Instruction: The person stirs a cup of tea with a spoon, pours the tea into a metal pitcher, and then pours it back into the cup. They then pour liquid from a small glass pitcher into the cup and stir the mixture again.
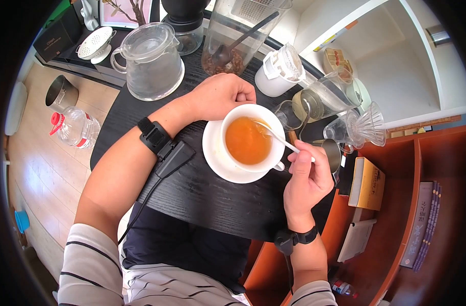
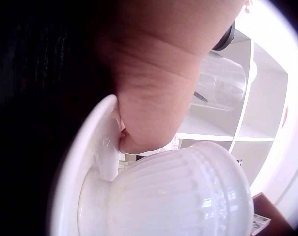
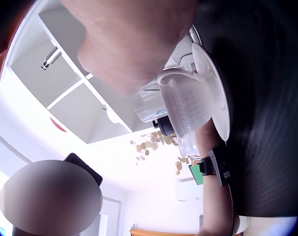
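A white cup [image 1: 224,133] of clear amber liquid [image 1: 243,143] stands on a white saucer [image 1: 210,150] on the black table. My right hand [image 1: 310,176] pinches the handle of a white spoon [image 1: 285,141] between thumb and fingers. The spoon slants over the cup's right rim, its bowl in the liquid. At the saucer's far left edge is my left hand [image 1: 223,96], fingers curled. In the left wrist view, that hand [image 2: 158,98] grips the rim of the saucer [image 2: 72,167] beside the ribbed cup [image 2: 183,196]. The right wrist view shows the cup's handle [image 3: 176,73] from the side.
Behind the left forearm stands a glass pitcher [image 1: 151,69]. A tall clear container [image 1: 238,38] with a dark scoop and a white canister [image 1: 276,74] line the back. Glassware, including a ribbed glass dripper [image 1: 368,125], crowds the right. A cable [image 1: 151,194] trails from the left wristband.
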Tool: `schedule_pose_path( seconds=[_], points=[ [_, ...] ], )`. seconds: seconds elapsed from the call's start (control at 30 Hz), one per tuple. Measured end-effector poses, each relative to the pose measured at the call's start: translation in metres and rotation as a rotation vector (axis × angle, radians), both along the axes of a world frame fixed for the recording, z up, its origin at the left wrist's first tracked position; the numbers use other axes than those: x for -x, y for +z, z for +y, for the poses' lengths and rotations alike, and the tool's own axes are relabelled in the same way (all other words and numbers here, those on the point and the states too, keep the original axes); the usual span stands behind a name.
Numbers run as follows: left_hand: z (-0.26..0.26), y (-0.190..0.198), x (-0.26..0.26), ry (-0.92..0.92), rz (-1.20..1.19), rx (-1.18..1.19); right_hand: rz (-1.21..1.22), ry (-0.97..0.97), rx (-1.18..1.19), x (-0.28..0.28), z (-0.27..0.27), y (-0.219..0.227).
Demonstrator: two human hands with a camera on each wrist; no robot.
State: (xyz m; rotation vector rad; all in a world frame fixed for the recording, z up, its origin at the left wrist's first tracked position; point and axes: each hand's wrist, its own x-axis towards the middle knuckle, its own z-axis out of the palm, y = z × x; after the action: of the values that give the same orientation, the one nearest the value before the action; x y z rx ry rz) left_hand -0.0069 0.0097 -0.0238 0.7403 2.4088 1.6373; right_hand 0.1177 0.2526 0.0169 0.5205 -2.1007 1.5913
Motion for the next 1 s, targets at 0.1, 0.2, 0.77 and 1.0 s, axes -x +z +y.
schedule_pose_path(
  seconds=[0.1, 0.2, 0.77, 1.0],
  points=[
    [0.000, -0.001, 0.001, -0.004, -0.001, -0.003, 0.004, -0.061, -0.004, 0.001, 0.002, -0.002],
    [0.000, -0.001, 0.000, -0.002, -0.006, -0.004, -0.017, -0.024, 0.080, 0.000, 0.002, -0.003],
    [0.000, 0.006, -0.002, -0.036, -0.088, -0.009, -0.005, -0.032, -0.008, 0.001, 0.000, 0.000],
    [0.000, 0.006, -0.002, -0.035, -0.087, -0.006, -0.046, 0.062, 0.100, -0.001, 0.003, -0.003]
  ],
)
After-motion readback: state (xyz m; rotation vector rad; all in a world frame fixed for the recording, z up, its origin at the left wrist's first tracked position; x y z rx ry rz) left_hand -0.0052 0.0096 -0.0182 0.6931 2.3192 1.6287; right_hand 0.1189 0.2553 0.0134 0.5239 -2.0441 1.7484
